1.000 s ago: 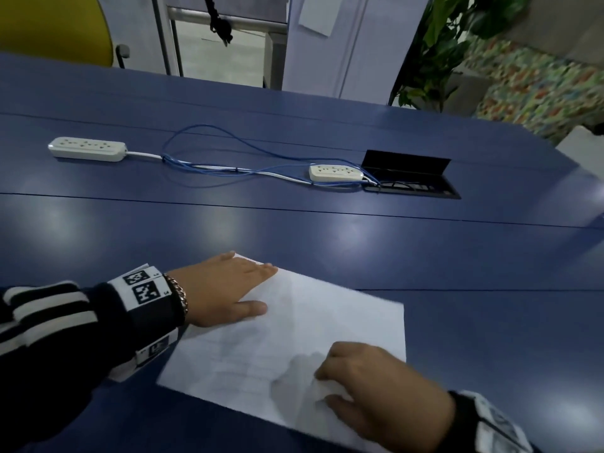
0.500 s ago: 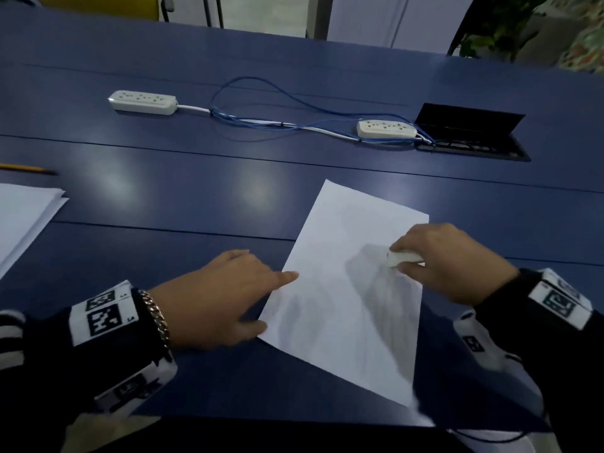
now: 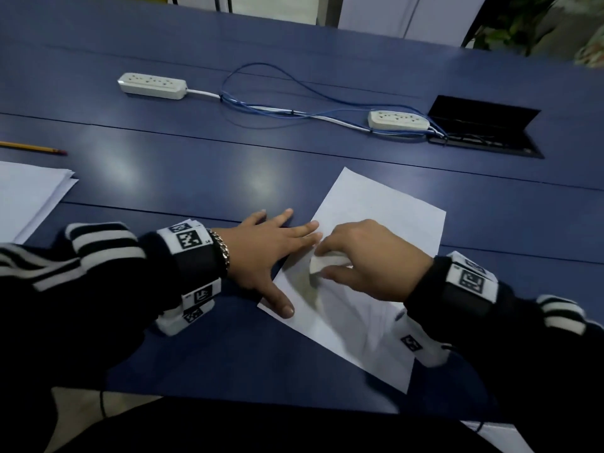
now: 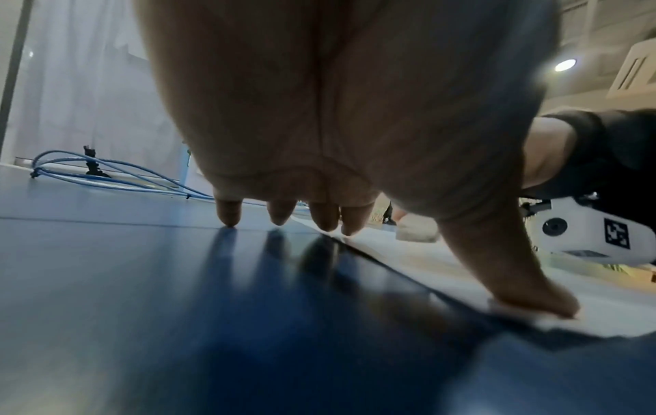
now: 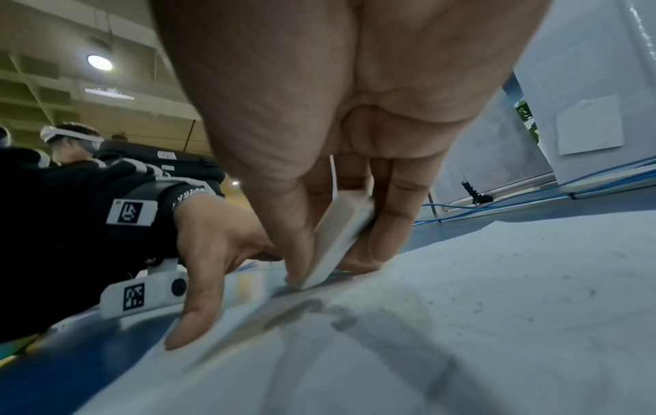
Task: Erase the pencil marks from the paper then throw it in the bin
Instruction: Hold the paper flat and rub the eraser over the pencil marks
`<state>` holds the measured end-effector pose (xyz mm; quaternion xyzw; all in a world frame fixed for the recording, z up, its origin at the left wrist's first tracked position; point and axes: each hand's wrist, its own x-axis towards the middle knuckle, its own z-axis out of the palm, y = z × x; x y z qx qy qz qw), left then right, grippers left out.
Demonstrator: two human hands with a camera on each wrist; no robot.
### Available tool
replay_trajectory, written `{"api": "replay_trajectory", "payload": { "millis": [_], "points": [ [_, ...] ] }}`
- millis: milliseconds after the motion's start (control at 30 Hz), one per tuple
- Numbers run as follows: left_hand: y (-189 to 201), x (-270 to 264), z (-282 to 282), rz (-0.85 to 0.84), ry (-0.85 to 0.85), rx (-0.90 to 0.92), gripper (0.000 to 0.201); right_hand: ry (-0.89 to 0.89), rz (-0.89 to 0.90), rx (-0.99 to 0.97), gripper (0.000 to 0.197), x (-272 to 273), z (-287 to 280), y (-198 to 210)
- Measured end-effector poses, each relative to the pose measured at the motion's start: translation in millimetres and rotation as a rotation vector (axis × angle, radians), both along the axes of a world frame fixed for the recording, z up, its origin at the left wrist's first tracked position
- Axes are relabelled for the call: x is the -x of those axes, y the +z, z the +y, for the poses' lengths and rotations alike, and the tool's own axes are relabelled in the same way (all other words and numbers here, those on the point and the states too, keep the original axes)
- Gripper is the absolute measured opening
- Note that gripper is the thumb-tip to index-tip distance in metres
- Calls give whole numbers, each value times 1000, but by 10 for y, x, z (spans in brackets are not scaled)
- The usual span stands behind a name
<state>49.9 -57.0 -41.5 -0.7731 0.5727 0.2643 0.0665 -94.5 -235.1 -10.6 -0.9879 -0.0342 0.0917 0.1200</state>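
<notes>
A person is sitting at a dark blue table point(image 3: 163, 289), seen from above through a head camera. A white sheet of paper point(image 3: 376, 207) is lying at an angle on the near right part of the table. The left hand point(image 3: 261, 253) is lying flat with its fingers straight and spread. Its thumb is pressing the paper's near left edge, and its index fingertip is touching the same edge farther up, while the other fingertips are resting on the bare table just left of the sheet. The right hand point(image 3: 372, 259) is curling its fingers and thumb around a white eraser point(image 3: 327, 261). In the right wrist view, the eraser point(image 5: 341, 235) is tilting, with its lower corner touching the paper, close to the left hand's index finger. Small dark crumbs are lying on the sheet there.

At the far left, a yellow pencil point(image 3: 32, 147) is lying beside a stack of white paper point(image 3: 29, 194). Two white power strips point(image 3: 152, 86) and looping blue cables point(image 3: 294, 93) are lying farther back.
</notes>
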Motion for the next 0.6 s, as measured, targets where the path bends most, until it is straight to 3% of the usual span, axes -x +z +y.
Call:
{"api": "replay_trajectory", "payload": {
  "millis": [133, 300, 400, 467, 600],
  "points": [
    [-30, -30, -42, -46, 2, -49, 153, -15, -2, -32, 28, -11, 88, -62],
    [-65, -55, -35, -55, -1, -57, 158, 207, 112, -103, 17, 83, 217, -28],
    [-71, -69, -49, -24, 10, -51, 161, 70, -20, -63, 19, -120, 70, 51],
    [-75, -66, -57, -30, 10, -53, 161, 68, -79, -47, 18, -70, 96, 10],
    [-59, -35, -67, -61, -10, -62, 158, 215, 113, -23, 15, 93, 268, 1]
  ]
}}
